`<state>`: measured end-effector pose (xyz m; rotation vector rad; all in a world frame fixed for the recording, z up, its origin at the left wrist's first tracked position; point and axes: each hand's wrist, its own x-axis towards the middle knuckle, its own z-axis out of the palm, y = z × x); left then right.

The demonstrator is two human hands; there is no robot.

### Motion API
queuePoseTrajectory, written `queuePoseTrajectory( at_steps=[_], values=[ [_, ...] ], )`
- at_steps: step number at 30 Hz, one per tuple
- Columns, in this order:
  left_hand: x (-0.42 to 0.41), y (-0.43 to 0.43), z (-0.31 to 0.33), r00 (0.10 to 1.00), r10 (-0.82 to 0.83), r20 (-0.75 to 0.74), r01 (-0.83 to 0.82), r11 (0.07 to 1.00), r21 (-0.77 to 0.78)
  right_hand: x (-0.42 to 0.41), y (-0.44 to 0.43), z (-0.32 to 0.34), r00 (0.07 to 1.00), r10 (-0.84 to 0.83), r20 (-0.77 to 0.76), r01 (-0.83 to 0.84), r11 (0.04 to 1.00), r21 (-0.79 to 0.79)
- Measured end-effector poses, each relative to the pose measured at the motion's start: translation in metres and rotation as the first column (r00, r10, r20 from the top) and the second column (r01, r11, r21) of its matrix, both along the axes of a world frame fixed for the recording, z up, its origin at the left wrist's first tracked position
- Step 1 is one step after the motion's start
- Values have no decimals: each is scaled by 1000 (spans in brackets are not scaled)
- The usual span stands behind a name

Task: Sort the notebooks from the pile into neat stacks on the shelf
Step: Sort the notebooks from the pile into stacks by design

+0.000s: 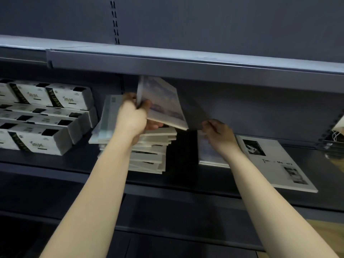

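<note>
One notebook [163, 103] tilted in left hand [132, 118], under upper shelf lip [186, 68].

Dark grey metal shelf [182, 155], loaded from left to right.
Carried stacked white boxes [42, 116] with black bands at the left, then an untidy pile of notebooks [152, 151] with pale edges fanned out, then, past a bare dark gap, a low stack [208, 153] with a bluish cover and just beside it a white notebook [275, 161] with a black photo, lying flat. Held dark spiral-bound items [331, 142] at the far right.
</note>
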<state>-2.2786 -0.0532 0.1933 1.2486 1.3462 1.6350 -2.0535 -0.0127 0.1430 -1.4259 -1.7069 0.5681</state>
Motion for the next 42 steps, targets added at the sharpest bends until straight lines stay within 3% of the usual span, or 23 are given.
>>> queuePoseTrajectory(
  at_steps=[4, 9, 12, 15, 18, 20, 23, 27, 31, 35, 36, 39, 40, 42],
  values=[
    [49, -1, -8, 994, -109, 15, 108, 994, 15, 28, -9, 0, 974, 2, -228, -28, 993, -111],
    [113, 1, -30, 975, -218, 33, 219, 976, -20, 70, -16, -2, 785, -60, -617, -136, 954, -267],
    [142, 4, -52, 981, -189, -35, 189, 982, -7, 98, -22, -14, 760, 16, -650, -228, 943, -244],
    [153, 11, -78, 968, -208, -140, 198, 977, -80, 119, -22, -24, 757, -15, -654, -193, 950, -246],
    [156, 17, -99, 921, -255, -294, 203, 959, -197, 133, -20, -34, 820, -126, -559, -65, 948, -311],
    [156, 20, -112, 856, -232, -462, 141, 965, -223, 140, -15, -45, 854, -178, -489, 1, 940, -341],
    [150, 26, -130, 786, -197, -586, 55, 966, -252, 144, -10, -62, 868, -218, -446, 30, 920, -391],
    [139, 37, -150, 550, -131, -825, -89, 973, -214, 142, -5, -78, 880, -210, -426, -2, 895, -445],
    [133, 40, -163, 370, -105, -923, -142, 976, -167, 138, 2, -90, 914, -154, -375, -33, 894, -447],
    [130, 40, -177, 337, -113, -935, -140, 976, -168, 141, 7, -93, 936, -143, -321, 6, 920, -391],
    [129, 40, -179, 347, -110, -931, -140, 976, -167, 142, 7, -92, 960, -122, -250, 28, 937, -348],
    [129, 41, -183, 381, -88, -921, -144, 978, -153, 141, 4, -90, 970, -13, 244, 74, 967, -244],
    [129, 41, -183, 387, -84, -918, -143, 978, -150, 138, 3, -93, 950, 4, 312, 73, 969, -235],
    [129, 42, -184, 397, -77, -915, -139, 980, -143, 132, 1, -100, 956, -6, 294, 68, 977, -201]
  ],
)
